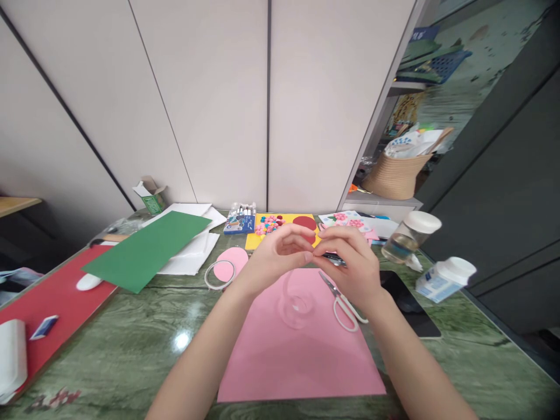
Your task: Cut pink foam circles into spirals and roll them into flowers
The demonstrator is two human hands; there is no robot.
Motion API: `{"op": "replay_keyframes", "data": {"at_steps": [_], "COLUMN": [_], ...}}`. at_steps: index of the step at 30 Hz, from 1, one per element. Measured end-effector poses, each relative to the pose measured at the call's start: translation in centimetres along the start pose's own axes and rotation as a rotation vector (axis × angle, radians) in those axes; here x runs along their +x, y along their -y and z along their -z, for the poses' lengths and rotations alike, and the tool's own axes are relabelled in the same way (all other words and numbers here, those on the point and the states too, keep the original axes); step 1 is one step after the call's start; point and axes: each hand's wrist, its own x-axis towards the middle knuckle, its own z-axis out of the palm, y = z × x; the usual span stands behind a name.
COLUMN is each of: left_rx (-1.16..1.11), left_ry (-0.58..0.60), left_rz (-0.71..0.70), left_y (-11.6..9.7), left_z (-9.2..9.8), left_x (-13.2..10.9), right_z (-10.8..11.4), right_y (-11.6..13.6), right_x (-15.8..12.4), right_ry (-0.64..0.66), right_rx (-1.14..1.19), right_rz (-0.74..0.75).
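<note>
My left hand (279, 255) and my right hand (355, 263) meet above the far edge of a pink sheet of paper (301, 367). Both are closed in a pinch, fingertips almost touching; whatever sits between them is too small or too hidden to make out. Below the hands, a clear ring (297, 309), like a roll of transparent tape, rests on the sheet. White-handled scissors (346, 310) lie beside my right wrist, blades pointing away. Left of my left wrist are a pink paper circle (234, 262) and a white ring (207, 279) overlapping it.
A yellow sheet (252, 242) at the back carries colourful pompoms (268, 224) and a red circle (305, 222). Green paper (146, 251) covers white sheets at left. A black tablet (409, 306), a jar of liquid (405, 242) and a white bottle (444, 280) stand right.
</note>
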Motion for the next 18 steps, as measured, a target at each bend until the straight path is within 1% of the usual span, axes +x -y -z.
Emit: {"op": "replay_keyframes", "data": {"at_steps": [8,13,18], "left_rx": [0.074,0.053,0.027], "left_ry": [0.054,0.057,0.021], "left_rz": [-0.018,-0.006,0.004], "left_y": [0.21,0.27,0.32], "left_z": [0.33,0.3,0.08], "left_x": [0.03,0.03,0.09], "right_z": [0.6,0.63,0.39], "right_y": [0.12,-0.01,0.08], "right_x": [0.17,0.18,0.27], "right_ry": [0.111,0.102,0.076], "right_rx": [0.029,0.029,0.0], "right_rz": [0.036,0.032,0.03]}}
